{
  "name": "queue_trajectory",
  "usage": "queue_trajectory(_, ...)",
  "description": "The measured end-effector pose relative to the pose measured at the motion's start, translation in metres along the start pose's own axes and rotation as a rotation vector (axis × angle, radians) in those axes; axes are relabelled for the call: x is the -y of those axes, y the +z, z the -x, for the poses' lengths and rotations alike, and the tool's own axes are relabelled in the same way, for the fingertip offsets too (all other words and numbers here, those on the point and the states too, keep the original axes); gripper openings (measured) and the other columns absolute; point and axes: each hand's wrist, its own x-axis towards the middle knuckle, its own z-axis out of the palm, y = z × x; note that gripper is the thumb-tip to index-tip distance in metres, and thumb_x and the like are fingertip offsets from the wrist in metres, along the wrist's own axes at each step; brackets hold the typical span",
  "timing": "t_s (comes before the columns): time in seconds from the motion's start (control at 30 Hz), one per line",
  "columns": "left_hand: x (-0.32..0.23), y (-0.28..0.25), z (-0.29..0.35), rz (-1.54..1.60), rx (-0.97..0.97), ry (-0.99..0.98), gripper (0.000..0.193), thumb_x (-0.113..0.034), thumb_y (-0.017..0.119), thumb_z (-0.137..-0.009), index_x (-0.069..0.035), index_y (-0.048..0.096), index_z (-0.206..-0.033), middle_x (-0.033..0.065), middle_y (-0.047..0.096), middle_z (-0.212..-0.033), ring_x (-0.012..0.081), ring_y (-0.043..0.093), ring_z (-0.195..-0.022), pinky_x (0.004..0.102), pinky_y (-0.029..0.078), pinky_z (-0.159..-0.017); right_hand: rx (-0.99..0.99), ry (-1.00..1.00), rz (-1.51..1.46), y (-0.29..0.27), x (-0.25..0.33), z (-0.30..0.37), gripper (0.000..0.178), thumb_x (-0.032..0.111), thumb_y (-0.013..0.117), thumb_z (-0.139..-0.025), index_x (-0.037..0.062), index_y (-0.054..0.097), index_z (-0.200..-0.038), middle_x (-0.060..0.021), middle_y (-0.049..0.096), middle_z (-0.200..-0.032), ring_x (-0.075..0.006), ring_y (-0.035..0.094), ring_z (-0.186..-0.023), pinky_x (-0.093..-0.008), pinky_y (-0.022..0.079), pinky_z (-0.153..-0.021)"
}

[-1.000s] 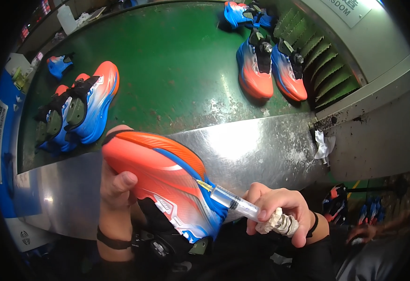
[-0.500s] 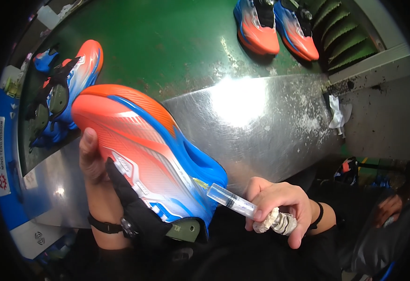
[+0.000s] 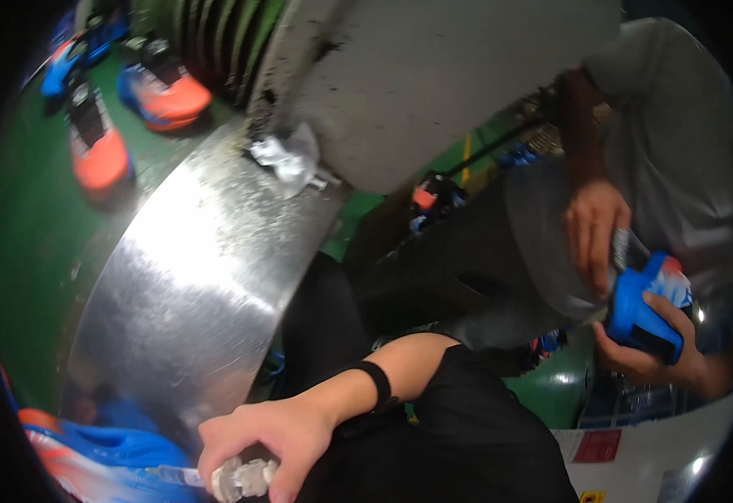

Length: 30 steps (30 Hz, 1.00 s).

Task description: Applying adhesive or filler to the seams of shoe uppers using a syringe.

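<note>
Low in the head view, my right hand (image 3: pixel 278 427) is closed around a clear syringe (image 3: pixel 180 476). Its back end carries a lumpy off-white wrapping (image 3: pixel 245 479) between my thumb and fingers. The syringe's thin tip points left, at or over the side of an orange, white and blue sports shoe (image 3: pixel 115 448). Whether tip and shoe touch, I cannot tell. The shoe is blurred and cut off by the lower left rim. My left hand is out of the picture.
A shiny metal sheet (image 3: pixel 165 310) lies on the green table (image 3: pixel 23 268). Orange and blue shoes (image 3: pixel 98 151) stand at the far left. Crumpled white material (image 3: pixel 287 159) lies at the sheet's far edge. At right, another person's hands (image 3: pixel 597 226) handle a blue shoe (image 3: pixel 634 314).
The view has swung to the right, bringing the other person's hands into sight. My left hand has dropped out of the picture. My right hand still holds the syringe near the shoe.
</note>
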Motion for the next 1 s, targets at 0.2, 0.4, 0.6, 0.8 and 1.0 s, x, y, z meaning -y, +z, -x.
queue_trajectory(0.2, -0.019, -0.037, 0.024, 0.096, -0.006, -0.098, 0.057, -0.041, 0.056, -0.087, 0.002, 0.048, -0.123, 0.0165, 0.057, -0.117, 0.0287, 0.058, -0.103, 0.0415, 0.046, -0.092, -0.029, -0.054, 0.055, 0.001, -0.009, 0.007, 0.069, 0.042, 0.079, -0.066, -0.0006, 0.055, -0.115, -0.0105, 0.058, -0.102, -0.0191, 0.053, -0.089, -0.0298, 0.043, -0.077)
queue_trajectory(0.4, -0.196, -0.062, 0.169, -0.162, -0.428, 0.034, 0.059, -0.041, 0.057, -0.086, 0.003, 0.046, -0.125, 0.0181, 0.056, -0.119, 0.0295, 0.058, -0.105, 0.0418, 0.046, -0.093, -0.014, -0.080, 0.206, -0.011, -0.002, 0.021, 0.064, 0.043, 0.076, -0.073, 0.0016, 0.057, -0.118, -0.0077, 0.062, -0.107, -0.0226, 0.050, -0.090, -0.0323, 0.041, -0.080)
queue_trajectory(0.6, -0.226, 0.001, 0.193, -0.349, -0.699, 0.184, 0.062, -0.041, 0.057, -0.085, 0.003, 0.044, -0.127, 0.0200, 0.054, -0.122, 0.0307, 0.056, -0.108, 0.0427, 0.045, -0.095, 0.005, -0.178, 0.113, -0.019, -0.025, 0.012, 0.059, 0.031, 0.081, -0.067, 0.0055, 0.058, -0.115, -0.0030, 0.061, -0.102, -0.0191, 0.045, -0.085, -0.0298, 0.039, -0.077)
queue_trajectory(0.8, -0.251, -0.030, 0.283, -0.743, -0.827, 0.160, 0.055, -0.032, 0.051, -0.090, 0.003, 0.040, -0.131, 0.0205, 0.050, -0.127, 0.0310, 0.052, -0.116, 0.0453, 0.042, -0.100, -0.037, -0.240, 0.210, -0.010, -0.028, -0.003, 0.059, 0.026, 0.081, -0.066, 0.0060, 0.057, -0.116, -0.0015, 0.060, -0.103, -0.0198, 0.044, -0.082, -0.0296, 0.038, -0.076)
queue_trajectory(1.0, -0.217, -0.005, 0.337, -0.865, -0.891, 0.210, 0.047, -0.024, 0.048, -0.093, 0.005, 0.040, -0.129, 0.0173, 0.051, -0.126, 0.0280, 0.054, -0.113, 0.0414, 0.045, -0.096, -0.117, -0.263, 0.283, 0.007, -0.037, -0.021, 0.057, 0.024, 0.081, -0.066, 0.0063, 0.057, -0.115, -0.0026, 0.058, -0.097, -0.0212, 0.043, -0.080, -0.0304, 0.039, -0.073)
